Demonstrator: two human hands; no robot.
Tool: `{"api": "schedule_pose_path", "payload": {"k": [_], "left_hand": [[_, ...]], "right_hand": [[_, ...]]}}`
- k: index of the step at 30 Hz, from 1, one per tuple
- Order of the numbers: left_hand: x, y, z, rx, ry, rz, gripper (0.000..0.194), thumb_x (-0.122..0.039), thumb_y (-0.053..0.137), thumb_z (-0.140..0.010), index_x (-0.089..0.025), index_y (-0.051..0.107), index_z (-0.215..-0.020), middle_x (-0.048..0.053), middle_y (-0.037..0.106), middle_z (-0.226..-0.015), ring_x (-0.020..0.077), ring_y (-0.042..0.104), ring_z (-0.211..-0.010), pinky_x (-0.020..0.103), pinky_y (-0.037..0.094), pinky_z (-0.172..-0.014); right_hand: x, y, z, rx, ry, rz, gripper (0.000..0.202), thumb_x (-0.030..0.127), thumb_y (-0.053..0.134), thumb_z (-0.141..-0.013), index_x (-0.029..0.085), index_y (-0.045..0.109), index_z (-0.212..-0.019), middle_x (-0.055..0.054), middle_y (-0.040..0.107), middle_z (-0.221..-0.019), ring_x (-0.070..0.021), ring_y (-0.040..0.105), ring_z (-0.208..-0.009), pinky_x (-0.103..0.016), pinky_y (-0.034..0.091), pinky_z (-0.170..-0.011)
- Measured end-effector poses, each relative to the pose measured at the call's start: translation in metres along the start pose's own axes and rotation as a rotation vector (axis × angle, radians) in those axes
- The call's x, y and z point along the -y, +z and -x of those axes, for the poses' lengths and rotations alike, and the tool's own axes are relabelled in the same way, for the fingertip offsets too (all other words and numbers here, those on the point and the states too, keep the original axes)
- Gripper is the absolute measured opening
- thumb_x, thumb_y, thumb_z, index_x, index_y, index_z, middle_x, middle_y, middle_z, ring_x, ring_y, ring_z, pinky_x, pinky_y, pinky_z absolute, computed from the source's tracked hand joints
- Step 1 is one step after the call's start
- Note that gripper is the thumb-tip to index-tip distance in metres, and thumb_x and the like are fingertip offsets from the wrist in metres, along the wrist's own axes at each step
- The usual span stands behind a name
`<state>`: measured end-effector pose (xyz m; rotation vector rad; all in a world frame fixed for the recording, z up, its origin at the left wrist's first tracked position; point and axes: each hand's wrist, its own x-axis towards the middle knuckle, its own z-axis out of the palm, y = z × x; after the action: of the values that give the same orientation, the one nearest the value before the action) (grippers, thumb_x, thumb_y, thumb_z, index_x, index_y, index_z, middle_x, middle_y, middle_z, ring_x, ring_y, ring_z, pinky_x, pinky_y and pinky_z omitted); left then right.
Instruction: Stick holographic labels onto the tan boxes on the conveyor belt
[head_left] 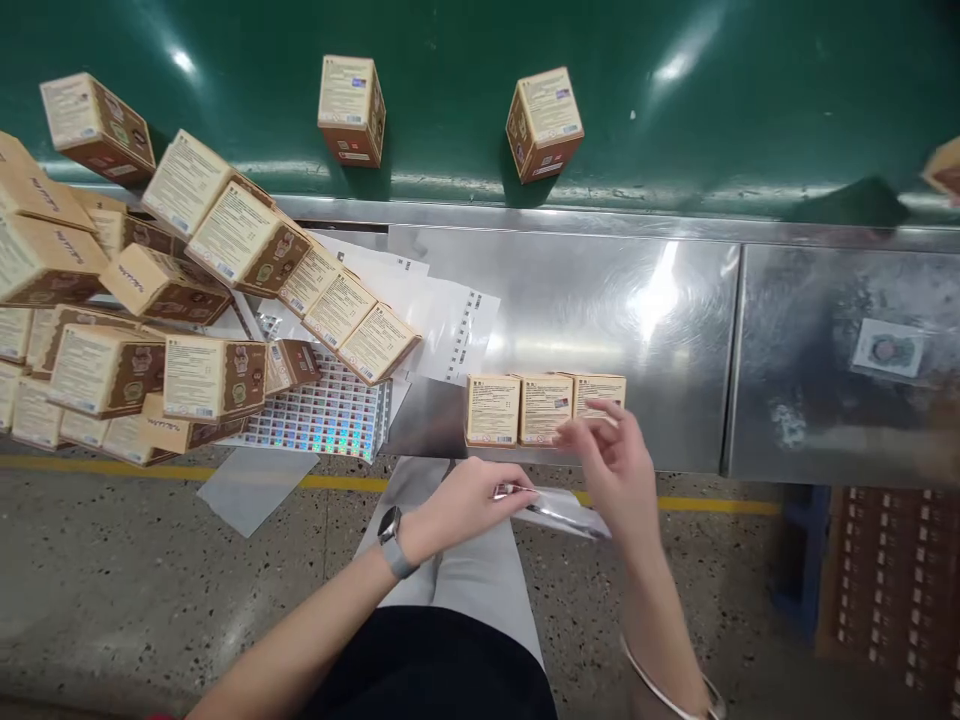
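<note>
Three cream and brown boxes stand side by side near the front edge of the metal table. My left hand, with a grey watch on its wrist, pinches a thin strip of sticker sheet below the boxes. The strip stretches to the right under my right hand. The fingers of my right hand are bent together over the rightmost box; whether a small sticker is between them is too small to tell. The middle box bears a small coloured sticker.
Many boxes are piled at the left beside shiny sticker sheets and white sheets. Several boxes stand on the green belt behind. A label lies on the metal at the right.
</note>
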<state>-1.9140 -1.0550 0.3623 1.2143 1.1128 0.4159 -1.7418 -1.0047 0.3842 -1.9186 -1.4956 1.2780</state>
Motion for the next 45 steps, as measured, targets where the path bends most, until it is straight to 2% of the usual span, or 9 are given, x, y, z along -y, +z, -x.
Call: {"api": "schedule_pose_path", "payload": {"k": [4, 7, 11, 16, 25, 31, 33, 36, 45], "left_hand": [[-0.009, -0.014, 0.013, -0.044, -0.111, 0.209, 0.018, -0.029, 0.061, -0.091, -0.018, 0.067, -0.078, -0.003, 0.066, -0.071, 0.0111, 0.051, -0.060, 0.023, 0.034, -0.056], [-0.008, -0.021, 0.021, -0.012, -0.161, 0.319, 0.018, -0.034, 0.060, -0.090, -0.018, 0.065, -0.083, -0.004, 0.059, -0.070, 0.0102, 0.044, -0.059, 0.022, 0.031, -0.054], [-0.003, -0.028, 0.030, 0.059, -0.226, 0.416, 0.025, -0.040, 0.054, -0.092, -0.017, 0.063, -0.088, -0.006, 0.045, -0.062, 0.0097, 0.035, -0.055, 0.022, 0.026, -0.050], [0.002, -0.028, 0.034, -0.114, -0.230, 0.345, 0.027, -0.038, 0.053, -0.089, -0.015, 0.062, -0.077, -0.005, 0.045, -0.059, 0.0108, 0.036, -0.056, 0.024, 0.026, -0.053], [-0.011, -0.025, 0.026, -0.264, -0.221, 0.338, 0.028, -0.038, 0.047, -0.087, -0.018, 0.053, -0.068, -0.006, 0.040, -0.057, 0.0115, 0.034, -0.056, 0.025, 0.025, -0.053], [0.003, -0.030, 0.029, -0.308, -0.229, 0.196, 0.024, -0.030, 0.048, -0.092, -0.017, 0.060, -0.076, -0.001, 0.060, -0.065, 0.0143, 0.053, -0.061, 0.025, 0.037, -0.056], [0.010, -0.031, 0.033, -0.227, -0.105, 0.076, 0.021, -0.026, 0.051, -0.094, -0.018, 0.064, -0.079, 0.005, 0.074, -0.094, 0.0182, 0.065, -0.083, 0.026, 0.047, -0.070], [0.020, -0.028, 0.034, -0.074, 0.114, -0.221, 0.018, -0.020, 0.054, -0.094, -0.019, 0.066, -0.081, 0.007, 0.053, -0.147, 0.0217, 0.064, -0.110, 0.031, 0.052, -0.086], [0.039, -0.008, 0.020, -0.012, 0.139, -0.702, 0.022, -0.015, 0.054, -0.093, -0.016, 0.067, -0.075, 0.004, 0.045, -0.154, 0.0184, 0.064, -0.085, 0.031, 0.053, -0.062]], "right_hand": [[0.018, -0.013, 0.022, 0.442, -0.316, 0.232, 0.024, 0.045, 0.058, -0.093, 0.025, 0.066, -0.105, -0.005, 0.074, -0.090, -0.0205, 0.071, -0.084, -0.029, 0.059, -0.067], [0.026, -0.014, 0.023, 0.518, -0.383, 0.230, 0.022, 0.038, 0.054, -0.097, 0.023, 0.066, -0.105, -0.004, 0.071, -0.082, -0.0164, 0.069, -0.071, -0.024, 0.056, -0.057], [0.026, -0.009, 0.018, 0.496, -0.417, 0.237, 0.023, 0.038, 0.051, -0.098, 0.022, 0.068, -0.102, -0.003, 0.069, -0.076, -0.0152, 0.066, -0.065, -0.024, 0.054, -0.054], [0.020, 0.004, 0.022, 0.450, -0.537, 0.272, 0.019, 0.033, 0.053, -0.098, 0.024, 0.069, -0.098, -0.005, 0.072, -0.086, -0.0187, 0.068, -0.075, -0.029, 0.055, -0.061], [0.020, 0.028, 0.027, 0.069, -0.932, 0.507, 0.020, 0.013, 0.050, -0.097, 0.024, 0.067, -0.094, -0.005, 0.072, -0.087, -0.0211, 0.067, -0.081, -0.036, 0.050, -0.073], [0.017, 0.022, 0.029, 0.028, -0.474, 0.161, 0.018, 0.033, 0.059, -0.093, 0.024, 0.069, -0.082, -0.008, 0.073, -0.095, -0.0248, 0.068, -0.092, -0.036, 0.055, -0.076], [0.015, 0.022, 0.021, -0.029, -0.133, -0.019, 0.026, 0.048, 0.064, -0.087, 0.023, 0.069, -0.080, -0.009, 0.073, -0.085, -0.0248, 0.070, -0.081, -0.036, 0.057, -0.069], [0.009, 0.031, 0.005, -0.091, 0.209, -0.277, 0.045, 0.061, 0.075, -0.069, 0.019, 0.068, -0.084, -0.007, 0.071, -0.071, -0.0217, 0.067, -0.060, -0.035, 0.057, -0.058], [0.001, 0.064, -0.009, -0.061, 0.265, -0.376, 0.043, 0.056, 0.078, -0.067, 0.017, 0.066, -0.079, -0.003, 0.067, -0.063, -0.0179, 0.064, -0.053, -0.032, 0.055, -0.052]]}}
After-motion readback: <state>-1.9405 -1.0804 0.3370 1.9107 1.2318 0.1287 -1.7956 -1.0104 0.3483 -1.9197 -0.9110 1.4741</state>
